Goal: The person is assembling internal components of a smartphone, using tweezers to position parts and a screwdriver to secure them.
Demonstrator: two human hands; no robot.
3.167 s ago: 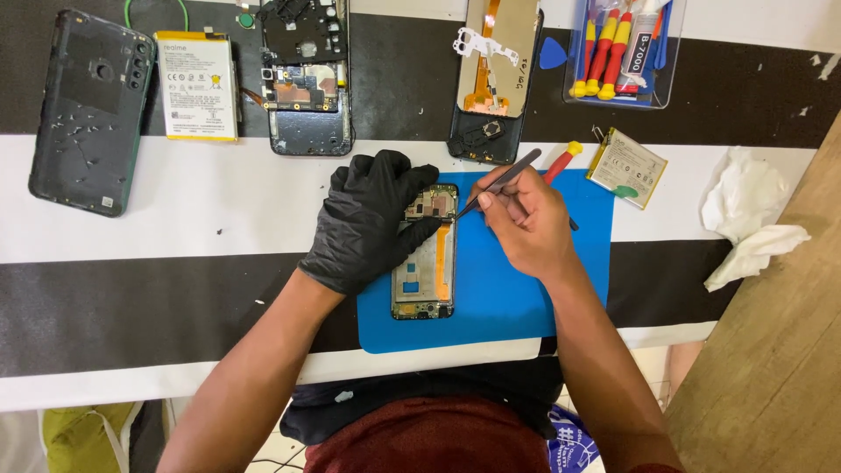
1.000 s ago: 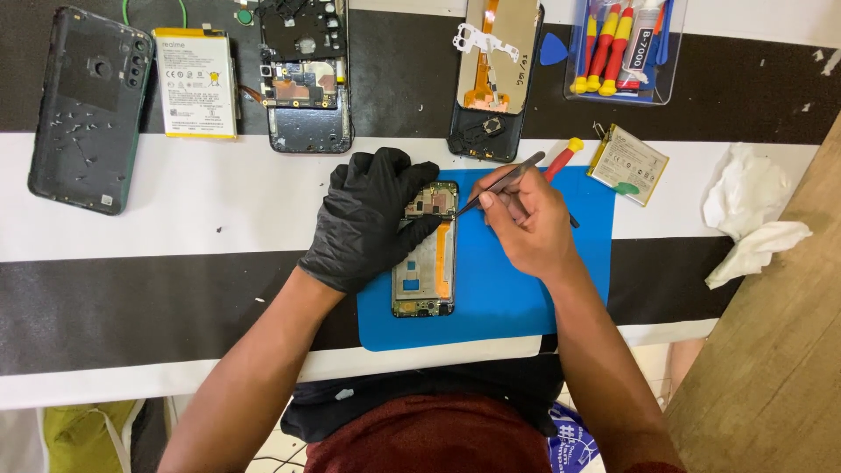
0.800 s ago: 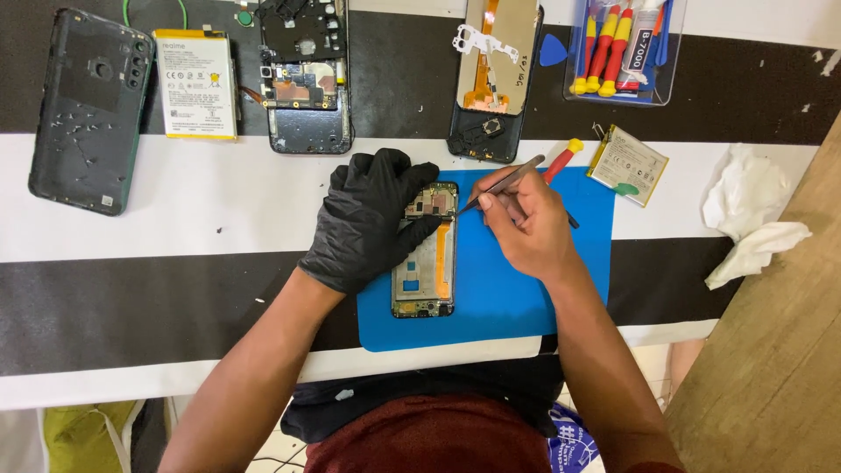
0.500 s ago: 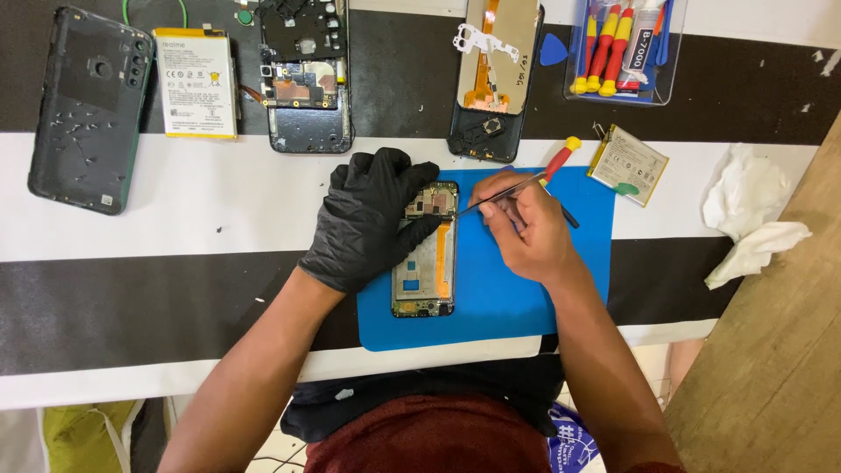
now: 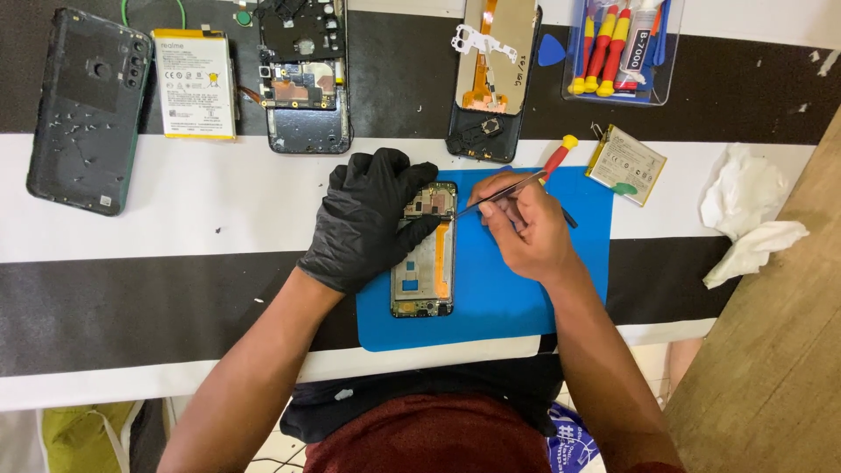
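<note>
Head view.
- Left hand (image 5: pixel 368 219): black glove, palm down on the opened phone frame (image 5: pixel 424 263), fingers spread and bent over its left edge and top.
- Opened phone frame: lies lengthwise on the blue mat (image 5: pixel 517 289), at the mat's left part, circuit board at its top end.
- Right hand (image 5: pixel 526 229): bare, fingers pinched together on metal tweezers (image 5: pixel 495 194); the tips reach the frame's upper right corner.
- Red-handled screwdriver (image 5: pixel 557 159): on the mat's top edge, just behind the right hand.
- Small battery (image 5: pixel 625 163): right of the mat.
- White tissue (image 5: pixel 749 215): far right.
- Black back cover (image 5: pixel 88 109), large battery (image 5: pixel 194 83), two more stripped phones (image 5: pixel 307 74) (image 5: pixel 492 79), tool tray (image 5: pixel 622 48): along the table's far side.
</note>
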